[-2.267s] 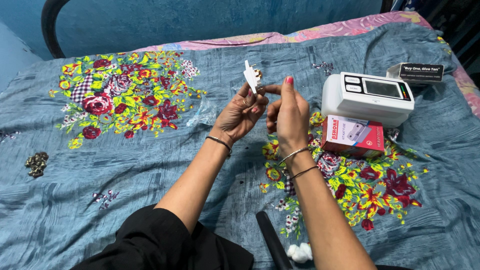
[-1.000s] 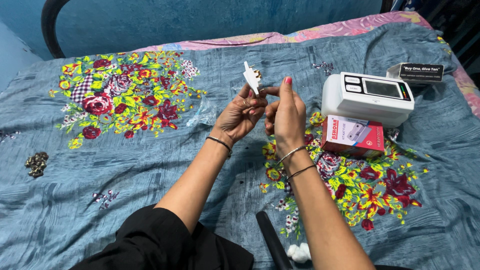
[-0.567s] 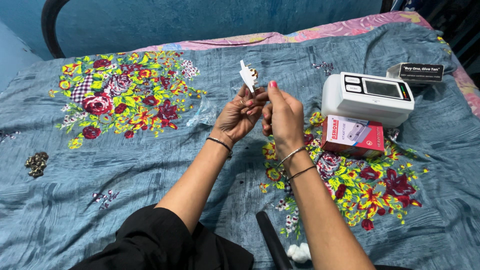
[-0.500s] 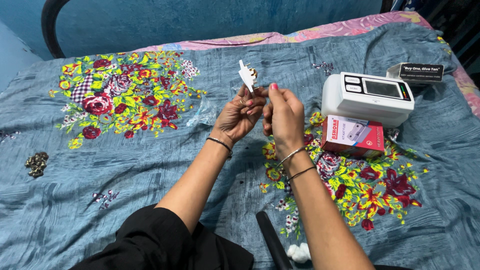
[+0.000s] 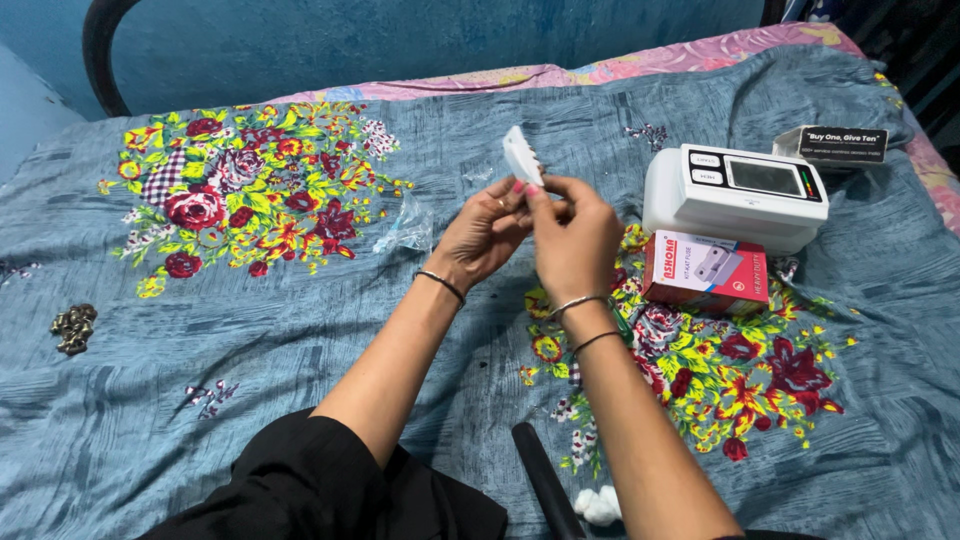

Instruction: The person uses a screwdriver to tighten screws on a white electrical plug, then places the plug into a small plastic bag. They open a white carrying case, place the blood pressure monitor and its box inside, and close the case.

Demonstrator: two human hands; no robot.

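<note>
My left hand (image 5: 483,235) and my right hand (image 5: 575,243) are raised together above the blue flowered bedspread (image 5: 300,330). Both pinch a small flat white packet (image 5: 522,157) with a jagged edge, which sticks up from my fingertips. My right fingertips grip its lower end, and my left fingers hold it from the left side. Bangles sit on both wrists.
A white electronic monitor with a display (image 5: 735,194) lies right of my hands, over a red and white carton (image 5: 704,269). A small dark box (image 5: 834,146) sits at the far right. A clear plastic wrapper (image 5: 405,229), cotton balls (image 5: 597,505), a black tube (image 5: 543,486) and metal beads (image 5: 73,327) lie about.
Both hands have shifted slightly left with the white packet. My right fingers have closed in on its lower end.
</note>
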